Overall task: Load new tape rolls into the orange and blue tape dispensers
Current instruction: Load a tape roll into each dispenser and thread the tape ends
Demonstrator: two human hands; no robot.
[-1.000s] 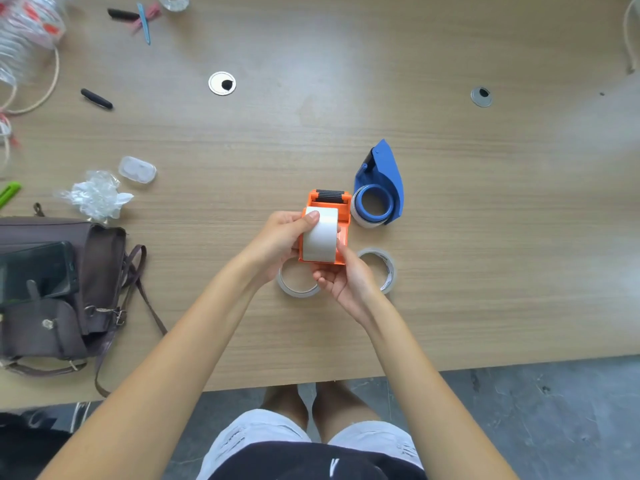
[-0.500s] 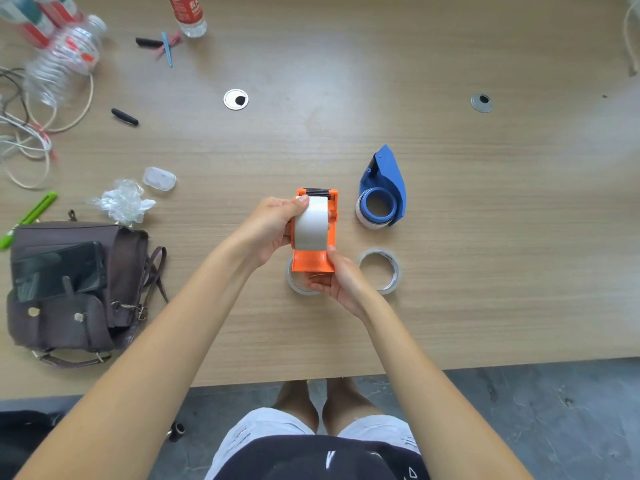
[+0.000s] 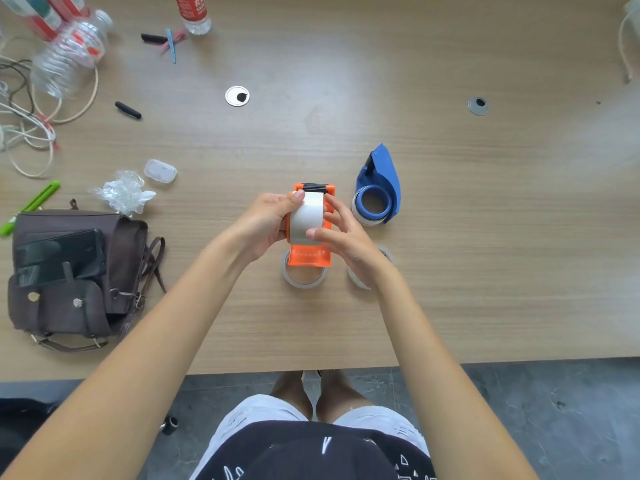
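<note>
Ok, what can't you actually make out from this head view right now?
- Tape roll core and hub of the orange dispenser: covered by roll and both hands.
- Loose roll on the table: mostly hidden under the right hand.
- Whether the tape end reaches the cutter: left hand thumb covers it.
- Bottle label: cut off by top edge.

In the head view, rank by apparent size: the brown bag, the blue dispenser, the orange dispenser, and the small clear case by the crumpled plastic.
1. brown bag, clearly largest.
2-3. orange dispenser and blue dispenser: not ranked. The orange one is held nearer the camera and partly covered by both hands.
4. small clear case, smallest.
</note>
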